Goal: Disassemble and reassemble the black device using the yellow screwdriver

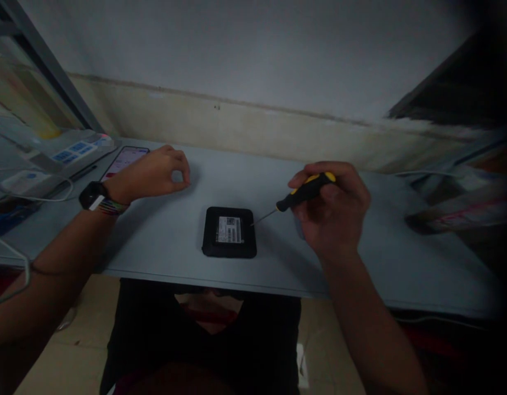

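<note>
Bottom centre: wearer's legs (130, 340) in dark trousers, pale tiled floor (86, 329) to either side. Above them, a pale table (163, 241) spans the frame. Black box (229, 249), square with rounded corners, lies flat near the table's front edge, just below frame centre; a white printed label (230, 229) faces up, text too small to read.

Right of centre: right hand (339, 206) clamped on the black-and-yellow handle of a screwdriver (305, 192). Shaft slants down to the left, tip at the box's right edge; contact cannot be told.

Left of centre: left hand (157, 173) raised above the table, fingers curled, thumb and forefinger tips together in a ring; cannot tell whether anything small is pinched there. Watch (92, 195) and a patterned band (113, 206) on that wrist.

Beyond the left wrist, phone (128, 157), screen lit, partly covered by the hand. Farther left, a power strip (74, 152) and white cable (51, 197). Right side: a blurred object (463, 206), identity unclear. Top: wall (253, 55), grey above, cream below.
</note>
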